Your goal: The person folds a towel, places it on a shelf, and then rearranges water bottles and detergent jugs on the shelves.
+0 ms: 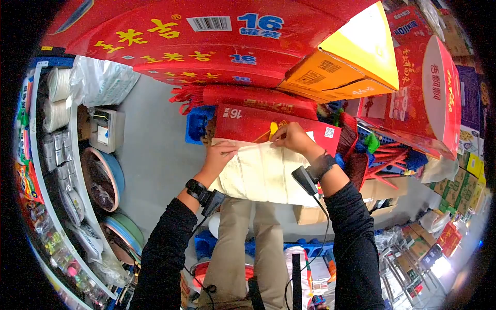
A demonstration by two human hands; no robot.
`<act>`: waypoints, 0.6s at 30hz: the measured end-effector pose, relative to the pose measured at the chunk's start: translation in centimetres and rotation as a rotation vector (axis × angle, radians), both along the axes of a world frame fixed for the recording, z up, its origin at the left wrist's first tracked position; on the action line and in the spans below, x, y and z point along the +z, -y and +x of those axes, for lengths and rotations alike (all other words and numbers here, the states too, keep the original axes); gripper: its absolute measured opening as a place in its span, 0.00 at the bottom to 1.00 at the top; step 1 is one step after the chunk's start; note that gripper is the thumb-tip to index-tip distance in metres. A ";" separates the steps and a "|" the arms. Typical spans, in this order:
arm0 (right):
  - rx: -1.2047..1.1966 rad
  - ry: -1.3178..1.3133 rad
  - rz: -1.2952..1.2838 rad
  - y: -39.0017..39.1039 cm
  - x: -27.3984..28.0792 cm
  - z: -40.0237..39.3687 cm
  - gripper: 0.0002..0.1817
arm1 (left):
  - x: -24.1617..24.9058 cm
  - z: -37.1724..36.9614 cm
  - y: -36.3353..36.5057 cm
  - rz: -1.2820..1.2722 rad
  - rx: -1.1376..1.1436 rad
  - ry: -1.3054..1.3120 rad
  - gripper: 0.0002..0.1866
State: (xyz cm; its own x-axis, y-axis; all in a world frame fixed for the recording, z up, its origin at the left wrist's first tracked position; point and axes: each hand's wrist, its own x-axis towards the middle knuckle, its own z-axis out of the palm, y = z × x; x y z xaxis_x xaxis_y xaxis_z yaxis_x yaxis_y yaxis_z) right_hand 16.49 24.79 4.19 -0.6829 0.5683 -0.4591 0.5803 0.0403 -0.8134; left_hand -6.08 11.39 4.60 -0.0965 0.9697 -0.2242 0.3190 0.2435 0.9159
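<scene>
A cream-coloured, creased sheet [263,173] hangs in front of my lap, its upper edge lying against a red carton [305,126] printed with an upside-down 16. My left hand [221,157] grips the sheet's upper left corner, fingers laid along the edge. With fingertips pinched, my right hand [294,140] holds the same edge farther right, next to a yellow mark on the carton. Both wrists wear dark bands with cabled black devices. My palms hide parts of the sheet's edge.
Large red drink cartons [206,41] are stacked ahead, beside a yellow-orange box [336,72]. A blue crate [199,124] stands on the grey floor [155,139]. Goods shelves [77,206] line the left, with round tubs [103,178] on them. Red-handled items [390,157] crowd the right.
</scene>
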 end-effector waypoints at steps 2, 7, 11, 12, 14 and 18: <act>0.006 0.032 0.009 -0.1 0.6 0.1 0.11 | 0.0 0.1 0.1 -0.009 0.023 0.006 0.05; 0.135 0.179 0.020 -1.1 0.9 0.1 0.13 | -0.2 -0.9 0.1 -0.197 0.006 0.025 0.05; 0.167 0.169 -0.020 -2.1 0.1 2.3 0.14 | -0.7 -1.7 0.6 -0.205 0.014 0.033 0.06; 0.198 0.188 0.025 -2.4 0.0 3.0 0.14 | -0.8 -2.0 0.6 -0.213 0.018 0.029 0.06; 0.224 0.239 0.007 -3.1 -0.1 4.6 0.15 | -0.9 -2.4 0.8 -0.261 0.053 0.038 0.06; 0.197 0.382 -0.038 -3.9 0.6 7.4 0.16 | -0.5 -2.6 1.0 -0.332 0.138 0.080 0.06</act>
State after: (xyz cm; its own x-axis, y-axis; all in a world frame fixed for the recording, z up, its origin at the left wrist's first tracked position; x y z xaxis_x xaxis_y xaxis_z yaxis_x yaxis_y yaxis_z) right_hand 23.84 28.70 4.76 -0.5534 0.4217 -0.7182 0.8243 0.1541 -0.5447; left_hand -8.65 10.38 4.06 -0.1903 0.8218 -0.5370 0.1931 0.5677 0.8003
